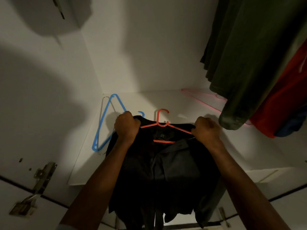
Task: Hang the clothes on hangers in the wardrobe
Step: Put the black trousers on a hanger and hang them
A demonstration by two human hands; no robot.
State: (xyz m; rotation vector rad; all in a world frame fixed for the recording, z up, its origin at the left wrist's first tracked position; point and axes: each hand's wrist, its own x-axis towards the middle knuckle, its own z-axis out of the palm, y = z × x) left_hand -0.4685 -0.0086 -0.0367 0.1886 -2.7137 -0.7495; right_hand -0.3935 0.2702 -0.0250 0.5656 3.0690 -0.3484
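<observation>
A thin blue plastic hanger (106,123) lies flat on the white shelf (232,146). My left hand (127,126) and right hand (206,129) are fists gripping the shoulders of the soft black shirt (157,171) on its orange hanger (162,123).

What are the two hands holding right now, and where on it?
Both hold the black shirt at its shoulders, over the red hanger: left hand at one shoulder, right hand at the other.
</observation>
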